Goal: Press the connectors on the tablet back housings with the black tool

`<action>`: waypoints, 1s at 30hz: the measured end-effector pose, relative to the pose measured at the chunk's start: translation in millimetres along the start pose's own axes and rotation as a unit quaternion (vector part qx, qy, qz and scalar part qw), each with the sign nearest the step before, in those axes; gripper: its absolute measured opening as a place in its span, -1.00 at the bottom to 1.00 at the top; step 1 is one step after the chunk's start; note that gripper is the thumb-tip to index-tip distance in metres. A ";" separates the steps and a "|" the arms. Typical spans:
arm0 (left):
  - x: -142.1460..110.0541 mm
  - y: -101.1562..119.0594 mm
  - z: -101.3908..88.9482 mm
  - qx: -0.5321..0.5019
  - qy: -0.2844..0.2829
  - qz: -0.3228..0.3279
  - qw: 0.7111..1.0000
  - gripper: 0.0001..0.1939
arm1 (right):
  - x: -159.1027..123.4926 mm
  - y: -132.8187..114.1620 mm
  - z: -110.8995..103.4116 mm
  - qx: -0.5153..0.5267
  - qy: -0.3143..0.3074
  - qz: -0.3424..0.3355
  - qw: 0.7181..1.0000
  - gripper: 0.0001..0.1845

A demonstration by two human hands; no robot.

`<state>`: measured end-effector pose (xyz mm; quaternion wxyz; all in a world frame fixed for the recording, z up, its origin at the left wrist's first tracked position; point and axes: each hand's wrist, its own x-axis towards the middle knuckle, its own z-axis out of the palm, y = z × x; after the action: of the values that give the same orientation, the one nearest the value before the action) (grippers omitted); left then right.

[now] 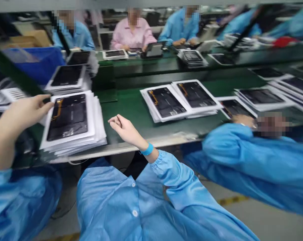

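Left hand [24,113] was at corner of white-tray stack [91,122], couldn't tell if fingers grasped; right hand [127,131] hovered by worktop [121,112], fingers empty, loosely curled

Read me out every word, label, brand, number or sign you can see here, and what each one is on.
No text can be read in this picture.
Top dark panel on the nearest stack: tiny pale marks, too small and blurred to read.
Dark panel on the stack farther right: pale marks, also unreadable.
Blue wristband above the right hand: no lettering visible.
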<state>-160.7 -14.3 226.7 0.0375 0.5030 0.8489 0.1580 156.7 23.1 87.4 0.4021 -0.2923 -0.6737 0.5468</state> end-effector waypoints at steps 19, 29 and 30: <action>98.4 360.0 260.7 -0.113 -0.172 0.235 0.950 -0.56 | -127.2 69.0 -176.0 0.066 0.356 0.113 0.925 -0.53; 92.1 341.2 266.7 -0.151 -0.065 0.280 0.946 -0.70 | -78.9 91.0 -196.8 0.113 0.426 0.105 0.892 -0.41; 88.8 336.4 264.4 -0.162 -0.062 0.280 0.944 -0.70 | -76.2 92.0 -198.7 0.113 0.432 0.100 0.889 -0.40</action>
<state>137.9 272.9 87.6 0.1248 0.7167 0.6324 0.2661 362.2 80.5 -3.3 0.6268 -0.5182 -0.3342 0.4763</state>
